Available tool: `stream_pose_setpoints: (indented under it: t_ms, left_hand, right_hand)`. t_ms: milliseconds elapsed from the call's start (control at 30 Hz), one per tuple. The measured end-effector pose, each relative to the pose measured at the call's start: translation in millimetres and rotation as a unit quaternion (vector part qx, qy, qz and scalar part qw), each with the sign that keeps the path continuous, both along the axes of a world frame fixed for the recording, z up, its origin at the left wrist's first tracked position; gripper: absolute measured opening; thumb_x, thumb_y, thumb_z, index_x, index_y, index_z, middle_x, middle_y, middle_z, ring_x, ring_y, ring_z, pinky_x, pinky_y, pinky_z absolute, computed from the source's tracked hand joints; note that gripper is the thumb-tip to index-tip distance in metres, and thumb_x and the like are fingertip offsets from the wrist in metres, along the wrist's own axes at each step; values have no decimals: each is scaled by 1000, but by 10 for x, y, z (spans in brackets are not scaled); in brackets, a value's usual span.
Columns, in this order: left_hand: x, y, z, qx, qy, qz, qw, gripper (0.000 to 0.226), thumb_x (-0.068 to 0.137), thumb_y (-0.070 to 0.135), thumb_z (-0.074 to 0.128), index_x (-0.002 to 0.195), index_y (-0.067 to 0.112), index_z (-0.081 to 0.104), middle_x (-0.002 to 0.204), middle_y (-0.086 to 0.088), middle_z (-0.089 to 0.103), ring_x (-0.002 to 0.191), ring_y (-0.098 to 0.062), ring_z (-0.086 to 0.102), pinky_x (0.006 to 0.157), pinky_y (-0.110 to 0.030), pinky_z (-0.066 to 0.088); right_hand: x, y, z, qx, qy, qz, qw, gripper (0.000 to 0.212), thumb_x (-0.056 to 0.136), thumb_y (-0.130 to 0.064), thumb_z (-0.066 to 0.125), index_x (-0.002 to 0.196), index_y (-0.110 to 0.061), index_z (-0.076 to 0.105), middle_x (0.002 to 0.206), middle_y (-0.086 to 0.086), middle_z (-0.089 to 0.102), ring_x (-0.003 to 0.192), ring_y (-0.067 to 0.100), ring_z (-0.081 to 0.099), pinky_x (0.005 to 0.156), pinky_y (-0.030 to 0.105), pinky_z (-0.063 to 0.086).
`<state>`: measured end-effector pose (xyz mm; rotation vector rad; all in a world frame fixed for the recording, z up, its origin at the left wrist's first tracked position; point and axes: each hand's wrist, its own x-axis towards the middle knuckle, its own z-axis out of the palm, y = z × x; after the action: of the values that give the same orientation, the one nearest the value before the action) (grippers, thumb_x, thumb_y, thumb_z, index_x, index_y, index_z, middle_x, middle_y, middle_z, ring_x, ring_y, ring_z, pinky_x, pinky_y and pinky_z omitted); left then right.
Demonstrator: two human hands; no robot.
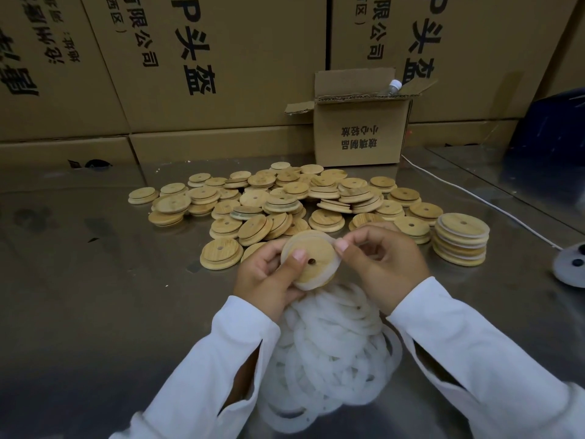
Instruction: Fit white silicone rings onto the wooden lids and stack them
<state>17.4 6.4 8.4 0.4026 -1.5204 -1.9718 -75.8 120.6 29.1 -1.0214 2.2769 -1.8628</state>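
In the head view, just below the middle of the frame, the left hand (269,274) grips a wooden lid (311,263) tilted toward the camera, thumb pressed on its face beside the centre hole, fingers hidden behind it. The right hand (383,264) pinches the white silicone ring (336,247) at the lid's upper right edge; how far the ring sits round the rim is hard to make out. Below the hands a heap of loose rings (329,353) lies on the steel table (95,280), partly covered by both white sleeves. Behind, bare lids (278,201) lie scattered and overlapping. At middle right stands a stack of ringed lids (460,242). A small open carton (361,128) at upper centre shows only a bottle's cap (395,85). A round white object (569,267) is cut off by the right edge.
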Motion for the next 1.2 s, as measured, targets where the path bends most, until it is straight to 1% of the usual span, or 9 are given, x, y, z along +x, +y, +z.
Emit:
stream_pose_setpoints:
  t_ms: [133,300,500,633,733,800,933,1067,1200]
  left_hand:
    - [6,2,8,59,11,-2,998,16,82,8,56,95,6,65,83,-9,73,78,-19,70,65,-29,58]
    - [17,10,17,53,17,-20,998,21,69,7,62,90,5,65,79,-9,73,73,-19,70,61,-28,58]
    - [0,33,22,129,44,-35,990,32,60,8,63,92,1,63,77,-10,72,71,-18,70,58,-29,57]
    - [0,39,11,100,43,-48,993,37,59,2,70,95,6,62,82,-7,73,76,-17,71,61,-28,57]
    - [-4,49,-23,19,8,-33,999,40,59,6,74,98,11,66,93,-10,73,89,-22,68,76,-35,56]
    - [7,43,-32,-4,-4,-21,1000,34,62,16,75,95,12,68,94,-11,72,92,-26,67,80,-38,55]
    - [18,13,-15,-17,-11,-14,1000,26,65,21,78,89,15,70,90,-11,72,88,-27,67,74,-37,56]
    - [4,23,-2,-37,-10,-5,999,22,63,25,70,84,19,71,91,-12,71,92,-30,65,82,-46,52]
    - [-2,12,22,-42,0,4,999,29,52,35,74,79,24,74,90,-9,71,94,-30,64,85,-49,50]
  right_hand:
    - [49,-21,6,-1,20,13,1000,15,79,-18,66,67,-25,62,87,-9,53,68,-2,52,64,3,38]
    - [131,-11,-74,-30,36,-15,999,7,77,-22,66,71,-22,62,80,-3,61,71,10,57,69,23,47]
    - [225,-58,-152,-22,70,-49,996,25,73,-24,70,82,-35,50,79,-13,57,73,2,54,65,10,41]
    - [208,-24,-90,-27,62,-76,995,11,74,-27,68,69,-28,59,73,-16,64,82,6,58,88,35,45]
    - [204,0,-42,-18,58,-74,995,11,73,-27,68,64,-28,61,78,-25,64,80,2,57,96,47,39]
    - [200,3,-30,-13,39,-60,997,10,72,-27,69,64,-27,63,77,-25,64,79,0,58,95,41,41]
    - [149,11,4,-25,-45,-20,998,11,73,-23,70,64,-21,66,70,-14,66,73,-4,57,73,17,42]
    - [107,28,42,-39,-108,1,993,10,74,-19,70,65,-15,67,70,-5,66,72,5,58,72,20,45]
    - [81,32,66,-43,-131,18,990,10,76,-17,68,66,-13,68,66,-6,64,62,-2,55,64,13,44]
